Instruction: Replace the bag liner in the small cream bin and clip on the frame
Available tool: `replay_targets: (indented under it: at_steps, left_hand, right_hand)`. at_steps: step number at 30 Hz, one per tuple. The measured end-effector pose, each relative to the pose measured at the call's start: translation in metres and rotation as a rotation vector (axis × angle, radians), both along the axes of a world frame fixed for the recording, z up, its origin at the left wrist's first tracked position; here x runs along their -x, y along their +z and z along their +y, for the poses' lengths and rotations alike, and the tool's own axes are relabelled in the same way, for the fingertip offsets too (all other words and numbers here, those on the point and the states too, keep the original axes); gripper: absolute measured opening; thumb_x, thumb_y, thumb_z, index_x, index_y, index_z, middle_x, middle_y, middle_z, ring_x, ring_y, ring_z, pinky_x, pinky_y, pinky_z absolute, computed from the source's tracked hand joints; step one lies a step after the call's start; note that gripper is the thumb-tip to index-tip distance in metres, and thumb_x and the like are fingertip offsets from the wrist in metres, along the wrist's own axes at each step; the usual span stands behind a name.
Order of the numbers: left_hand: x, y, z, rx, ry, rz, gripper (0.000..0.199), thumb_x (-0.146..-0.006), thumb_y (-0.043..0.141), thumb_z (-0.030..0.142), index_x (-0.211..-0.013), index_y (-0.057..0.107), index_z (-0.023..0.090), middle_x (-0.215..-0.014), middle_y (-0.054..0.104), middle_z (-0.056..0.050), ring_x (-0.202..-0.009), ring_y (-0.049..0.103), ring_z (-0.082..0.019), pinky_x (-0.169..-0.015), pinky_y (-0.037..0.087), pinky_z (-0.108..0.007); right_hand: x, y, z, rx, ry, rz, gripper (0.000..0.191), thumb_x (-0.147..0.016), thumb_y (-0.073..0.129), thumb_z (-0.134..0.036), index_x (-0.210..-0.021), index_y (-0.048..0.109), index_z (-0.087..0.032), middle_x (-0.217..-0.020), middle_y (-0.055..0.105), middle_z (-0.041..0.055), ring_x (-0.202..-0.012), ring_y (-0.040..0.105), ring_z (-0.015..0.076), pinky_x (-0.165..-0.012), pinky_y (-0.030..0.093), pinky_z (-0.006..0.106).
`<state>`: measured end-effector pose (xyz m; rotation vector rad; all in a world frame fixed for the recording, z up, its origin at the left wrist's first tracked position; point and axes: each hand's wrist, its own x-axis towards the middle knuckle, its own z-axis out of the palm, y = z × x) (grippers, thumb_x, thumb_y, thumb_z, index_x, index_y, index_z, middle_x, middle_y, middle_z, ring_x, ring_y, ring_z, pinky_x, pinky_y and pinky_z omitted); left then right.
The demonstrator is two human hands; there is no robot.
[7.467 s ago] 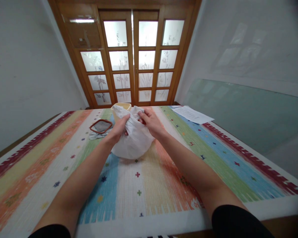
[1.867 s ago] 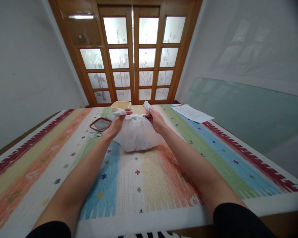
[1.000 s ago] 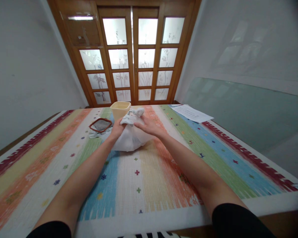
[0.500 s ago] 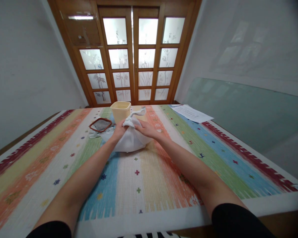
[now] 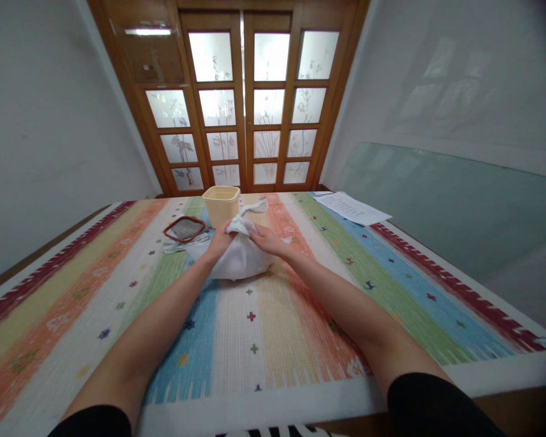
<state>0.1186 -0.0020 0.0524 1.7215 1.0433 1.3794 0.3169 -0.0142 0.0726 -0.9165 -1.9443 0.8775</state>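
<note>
A white cloth bundle (image 5: pixel 242 258) rests on the striped tablecloth, gathered at its top with a loose end sticking up to the right. My left hand (image 5: pixel 220 240) grips the gathered cloth from the left side, fingers closed on it. From the right, my right hand (image 5: pixel 267 238) has its fingers closed on the same gathered part. The fingertips of both hands are partly hidden in the folds. Just behind the bundle stands a cream plastic container (image 5: pixel 221 207).
Left of the bundle, a brown-rimmed grey item (image 5: pixel 184 229) lies on some crumpled grey cloth (image 5: pixel 175 247). Printed paper sheets (image 5: pixel 352 209) lie at the back right. A greenish glass panel (image 5: pixel 437 200) leans along the right wall.
My right hand has shifted slightly down and to the right along the bundle. The gathered top is a little more exposed between my hands. Everything else is unchanged.
</note>
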Motion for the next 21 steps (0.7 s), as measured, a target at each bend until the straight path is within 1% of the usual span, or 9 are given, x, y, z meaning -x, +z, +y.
replay_targets:
  at_steps: [4, 8, 16, 21]
  left_hand:
    - [0.002, -0.004, 0.003, -0.008, 0.005, 0.003, 0.022, -0.077, 0.071, 0.032, -0.092, 0.075, 0.016, -0.092, 0.076, -0.005, -0.087, 0.066, -0.023, -0.083, 0.056, -0.032]
    - [0.003, -0.006, 0.003, -0.007, 0.003, 0.004, 0.022, -0.076, 0.071, 0.032, -0.091, 0.076, 0.016, -0.091, 0.077, -0.005, -0.087, 0.066, -0.023, -0.083, 0.056, -0.033]
    - [0.000, -0.008, 0.001, 0.009, -0.017, -0.011, 0.026, -0.076, 0.071, 0.042, -0.086, 0.070, 0.018, -0.086, 0.072, -0.004, -0.081, 0.063, -0.021, -0.077, 0.053, -0.031]
    - [0.000, -0.012, 0.002, 0.016, -0.011, -0.009, 0.027, -0.075, 0.072, 0.041, -0.089, 0.072, 0.018, -0.085, 0.073, -0.004, -0.080, 0.063, -0.021, -0.076, 0.053, -0.031]
  right_hand:
    - [0.002, -0.005, 0.002, 0.016, -0.017, -0.014, 0.036, -0.101, 0.059, -0.048, -0.125, 0.076, -0.028, -0.130, 0.076, 0.0063, -0.130, 0.066, 0.0327, -0.117, 0.045, 0.057]
    - [0.004, -0.014, 0.006, 0.003, -0.014, -0.016, 0.037, -0.102, 0.056, -0.048, -0.125, 0.076, -0.027, -0.132, 0.076, 0.0051, -0.129, 0.066, 0.0315, -0.116, 0.047, 0.054]
    - [0.009, -0.033, 0.009, 0.006, -0.040, -0.029, 0.043, -0.103, 0.049, -0.051, -0.128, 0.074, -0.026, -0.132, 0.075, 0.0068, -0.126, 0.068, 0.0299, -0.112, 0.050, 0.051]
    - [0.014, -0.045, 0.008, 0.033, -0.062, 0.012, 0.043, -0.103, 0.047, -0.049, -0.128, 0.073, -0.025, -0.129, 0.076, 0.0062, -0.123, 0.068, 0.0275, -0.111, 0.051, 0.049]
